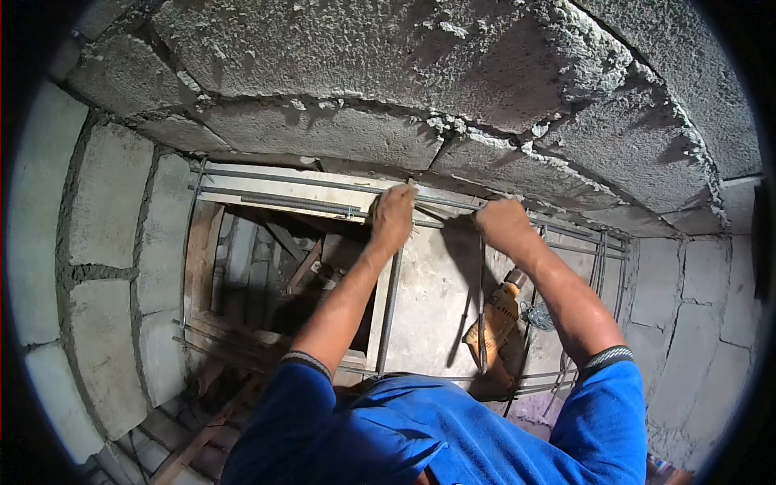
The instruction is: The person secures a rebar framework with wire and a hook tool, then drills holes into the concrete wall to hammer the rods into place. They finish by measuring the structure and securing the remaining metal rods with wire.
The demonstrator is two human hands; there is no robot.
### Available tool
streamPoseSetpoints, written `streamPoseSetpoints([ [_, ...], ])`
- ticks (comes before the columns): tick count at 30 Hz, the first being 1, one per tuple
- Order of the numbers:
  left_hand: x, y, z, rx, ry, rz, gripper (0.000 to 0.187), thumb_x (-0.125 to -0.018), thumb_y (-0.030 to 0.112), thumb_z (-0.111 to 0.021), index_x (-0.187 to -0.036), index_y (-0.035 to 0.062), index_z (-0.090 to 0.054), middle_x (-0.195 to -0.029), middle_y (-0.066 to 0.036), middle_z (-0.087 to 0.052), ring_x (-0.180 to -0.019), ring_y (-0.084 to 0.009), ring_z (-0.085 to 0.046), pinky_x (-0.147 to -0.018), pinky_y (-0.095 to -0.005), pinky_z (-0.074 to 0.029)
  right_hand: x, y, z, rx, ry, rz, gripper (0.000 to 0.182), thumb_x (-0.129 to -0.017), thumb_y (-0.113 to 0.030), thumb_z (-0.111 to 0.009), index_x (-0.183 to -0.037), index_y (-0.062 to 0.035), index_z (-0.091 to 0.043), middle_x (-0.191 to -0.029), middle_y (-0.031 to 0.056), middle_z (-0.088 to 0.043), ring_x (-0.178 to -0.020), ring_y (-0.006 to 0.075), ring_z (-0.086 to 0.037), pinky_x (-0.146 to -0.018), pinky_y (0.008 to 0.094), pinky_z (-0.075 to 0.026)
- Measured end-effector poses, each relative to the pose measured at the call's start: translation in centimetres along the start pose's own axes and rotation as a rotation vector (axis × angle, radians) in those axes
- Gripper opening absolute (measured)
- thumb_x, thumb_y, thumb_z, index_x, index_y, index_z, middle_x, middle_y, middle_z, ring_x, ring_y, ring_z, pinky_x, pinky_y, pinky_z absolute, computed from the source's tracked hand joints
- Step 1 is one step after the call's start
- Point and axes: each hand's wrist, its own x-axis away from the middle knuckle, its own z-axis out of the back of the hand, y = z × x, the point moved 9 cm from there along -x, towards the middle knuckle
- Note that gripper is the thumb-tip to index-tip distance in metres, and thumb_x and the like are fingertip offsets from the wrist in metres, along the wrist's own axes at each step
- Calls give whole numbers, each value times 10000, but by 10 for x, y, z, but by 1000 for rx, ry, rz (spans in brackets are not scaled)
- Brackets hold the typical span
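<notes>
My left hand (pixel 394 217) is closed around the long rebar (pixel 299 179) at the far side, where a cross bar (pixel 392 307) meets it; its fingertips are partly hidden. To its right, my right hand (pixel 503 225) is curled in a fist at the same rebar. A thin dark steel rod (pixel 482 323) hangs from under this fist, its lower end apparently looped. Below my right forearm, a yellow power drill (pixel 499 315) lies on the pale board (pixel 428 299). Beside the drill sits a small coil of thin wire (pixel 539 317).
Rough block walls (pixel 323 133) rise ahead and on both sides. At left, an opening framed by a wooden beam (pixel 200 259) drops to a dark space with timber pieces. More thin bars (pixel 602 263) cross the rebar at right.
</notes>
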Motion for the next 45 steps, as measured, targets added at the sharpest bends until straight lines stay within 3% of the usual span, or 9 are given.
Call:
streamPoseSetpoints([
  [7, 8, 0, 3, -13, 101, 132, 473, -907, 284, -671, -1258, -28, -612, -1228, -149, -610, -1161, -300, -542, -1010, -401, -398, -8, 15, 2, -2, 44, -15, 111, -739, -125, -640, -740, -78, -741, -778, 141, -717, -746, 315, -716, -641, 429, -567],
  [9, 6, -46, -25, 791, -38, 688, 499, -948, 369, -630, -1231, -42, -625, -1040, -121, -668, -990, -270, -610, -945, -380, -440, -1, 16, -3, -40, 48, -47, 110, -741, -123, -639, -738, -76, -739, -777, 142, -716, -746, 315, -715, -643, 429, -566],
  [15, -8, -65, -25, 676, -60, 920, 498, -955, 451, -589, -896, -40, -642, -840, -103, -640, -726, -212, -586, -663, -372, -470, 3, 7, 5, -17, 80, -4, 109, -733, -110, -629, -720, -91, -736, -764, 137, -714, -739, 313, -711, -655, 425, -565],
  [18, -24, -68, -27, 121, -359, 878, 611, -911, 519, -595, -1077, -63, -678, -1050, -257, -695, -962, -376, -675, -902, -402, -501, 2, 5, 13, 12, 76, 15, 115, -735, -106, -624, -715, -99, -737, -758, 133, -714, -737, 312, -712, -660, 426, -565],
  [22, -23, -87, -61, 328, -614, 920, 679, -901, 588, -579, -1163, -34, -650, -1078, -244, -685, -993, -372, -666, -938, -439, -488, 0, 8, 12, -6, 78, 1, 117, -741, -110, -627, -720, -87, -739, -763, 140, -715, -740, 312, -714, -661, 428, -566],
  [24, -15, -54, -31, 443, -657, 989, 684, -900, 627, -583, -1053, -37, -650, -957, -208, -672, -761, -265, -623, -625, -466, -480, -1, 11, 6, -35, 75, -14, 119, -743, -109, -625, -722, -81, -739, -765, 145, -714, -742, 317, -713, -659, 430, -565],
  [36, -3, -48, -54, 681, -399, 979, 524, -867, 378, -713, -1168, -42, -628, -1039, -175, -634, -893, -279, -633, -695, -432, -557, 7, 18, -55, -411, -87, -144, 205, -791, -205, -692, -981, -195, -769, -921, 88, -728, -845, 326, -685, -743, 450, -547],
  [39, -5, -50, -63, 565, -434, 1019, 499, -870, 328, -694, -1185, -50, -614, -1046, -172, -627, -880, -287, -633, -668, -454, -561, 10, 16, -54, -702, -59, -133, 152, -801, -160, -670, -891, -56, -733, -827, 197, -694, -782, 361, -679, -721, 444, -533],
  [45, -24, -26, -40, -44, -380, 798, 266, -738, 149, -651, -898, -50, -723, -901, -235, -718, -866, -346, -714, -733, -396, -553, 19, -1, -72, -1324, -392, -156, 203, -855, -230, -738, -972, -63, -744, -630, 51, -655, -503, 105, -554, -481, 283, -440],
])
